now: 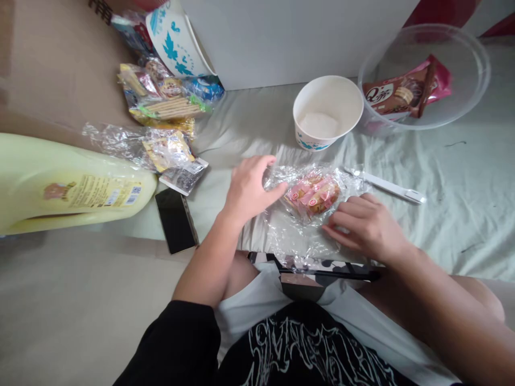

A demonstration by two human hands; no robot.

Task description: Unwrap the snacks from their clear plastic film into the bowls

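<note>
At your far left is one yellow bottle [80, 185], its rounded end close to one phone [176, 220], which lies at the front edge of the surface [434, 225]. Above them sits a heap of wrapped snacks [164, 99], overlapping too much to count, with one of two paper tubs [171, 40] leaning over it, beside brown cardboard [60, 69].

Your left hand [253, 187] is spread, thumb apart from the fingers, at the left side of one clear bag [298, 233]. The bag lies between your hands, with pink-wrapped pieces [314, 193] grouped in it; you cannot count them surely through the shiny film. Your right hand [364, 225] has its fingers curled at the bag's right side; whether they pinch the film, you cannot tell.

Beyond the bag stands the second paper tub [317, 136], upright. One white tool [396, 187] lies just above your right hand. Farther right, one clear bowl [470, 115] holds at least two packets [402, 96], brown and pink.

Wrinkled pale green cloth covers the surface. A pale panel [298, 40] bounds its back; the front edge runs under your forearms. The widest bare stretch of cloth is at right, below the bowl.
</note>
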